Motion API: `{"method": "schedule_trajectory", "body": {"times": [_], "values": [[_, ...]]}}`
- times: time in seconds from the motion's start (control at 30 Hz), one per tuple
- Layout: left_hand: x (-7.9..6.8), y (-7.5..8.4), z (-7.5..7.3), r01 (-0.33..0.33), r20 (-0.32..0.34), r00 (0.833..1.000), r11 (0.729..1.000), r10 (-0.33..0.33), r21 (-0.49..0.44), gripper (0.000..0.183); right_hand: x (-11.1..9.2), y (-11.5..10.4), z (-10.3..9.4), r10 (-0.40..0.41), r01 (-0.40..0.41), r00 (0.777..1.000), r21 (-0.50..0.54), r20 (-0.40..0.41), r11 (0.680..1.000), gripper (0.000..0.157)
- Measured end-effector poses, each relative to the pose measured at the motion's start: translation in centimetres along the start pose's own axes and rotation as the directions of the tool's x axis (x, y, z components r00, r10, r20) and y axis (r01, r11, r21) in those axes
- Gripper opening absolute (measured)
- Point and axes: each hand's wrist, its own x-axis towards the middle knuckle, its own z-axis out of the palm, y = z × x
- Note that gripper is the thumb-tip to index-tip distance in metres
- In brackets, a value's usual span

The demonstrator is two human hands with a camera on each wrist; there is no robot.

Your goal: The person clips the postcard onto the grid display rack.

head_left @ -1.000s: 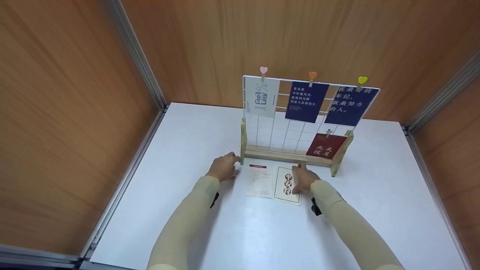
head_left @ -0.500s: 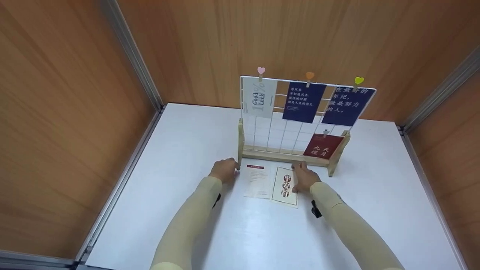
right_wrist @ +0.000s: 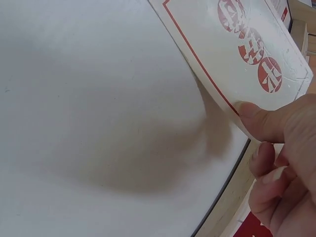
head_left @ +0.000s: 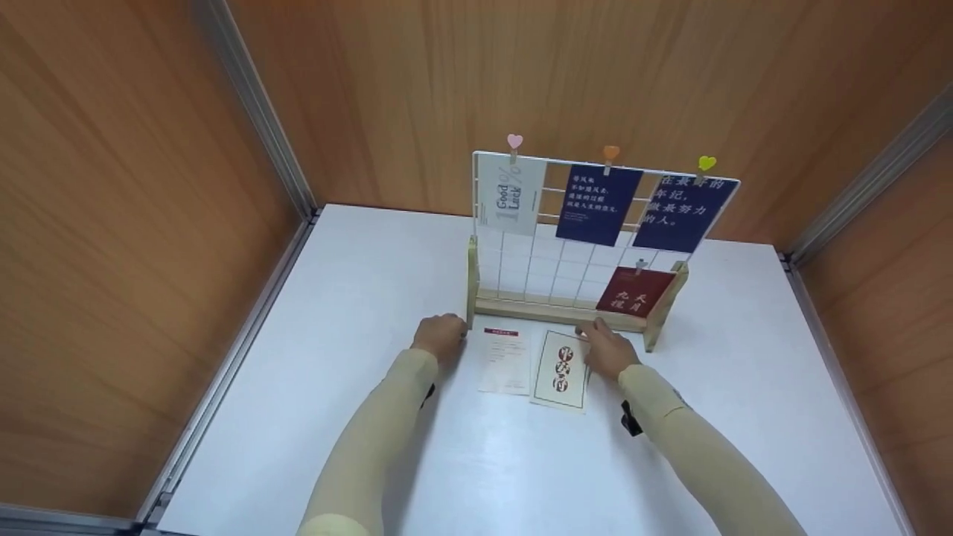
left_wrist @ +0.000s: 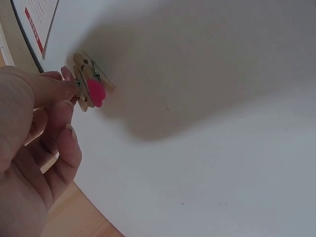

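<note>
My left hand [head_left: 439,335] is at the left foot of the rack. In the left wrist view its thumb and forefinger pinch a small wooden clothespin [left_wrist: 79,91]. Right against that lies another clothespin with a bright pink heart [left_wrist: 97,93]. My right hand [head_left: 608,351] pinches the upper right edge of a cream card [head_left: 549,380] with red round characters and a border. That edge is bent up off the table in the right wrist view. To its left, a pale card with a red header [head_left: 503,368] lies flat.
Behind the hands stands a white wire grid rack on a wooden base [head_left: 514,307]. Clipped to it are a Good Luck card [head_left: 508,195], two dark blue cards [head_left: 598,207] and a red card [head_left: 633,292]. Wooden walls [head_left: 372,89] enclose the white table [head_left: 372,283].
My left fingers have drawn together beside the rack foot. The cream card has turned slightly, and my right hand covers less of it. The head view has shifted a little.
</note>
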Motion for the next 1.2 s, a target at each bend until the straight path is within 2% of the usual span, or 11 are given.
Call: {"method": "schedule_trajectory", "body": {"times": [0.27, 0.73, 0.9, 1.0, 1.2], "values": [[-0.1, -0.6, 0.8, -0.035, -0.037, 0.999, 0.998, 0.037, 0.052, 0.013, -0.1, -0.2, -0.9, -0.045, 0.043, 0.998, -0.050, -0.038, 0.998, 0.041], [-0.2, -0.7, 0.6, 0.004, -0.009, 1.000, 1.000, -0.004, -0.008, 0.018, 0.0, -0.5, -2.8, -0.055, 0.055, 0.997, 0.002, -0.047, 0.998, 0.034], [-0.2, -0.9, 0.2, 0.009, 0.003, 1.000, 0.999, -0.009, -0.033, 0.015, -0.1, -0.7, -3.4, -0.039, 0.041, 0.998, 0.034, -0.055, 0.999, 0.031], [-0.3, -0.9, 0.0, 0.012, 0.010, 1.000, 1.000, -0.011, -0.028, 0.014, -0.1, -0.8, -3.8, -0.056, 0.059, 0.996, 0.042, -0.072, 0.997, 0.029], [-0.4, -0.8, -0.3, 0.013, -0.017, 1.000, 0.997, -0.015, -0.071, 0.015, -0.3, -1.2, -4.8, -0.062, 0.065, 0.994, 0.034, -0.091, 0.997, 0.024]]}}
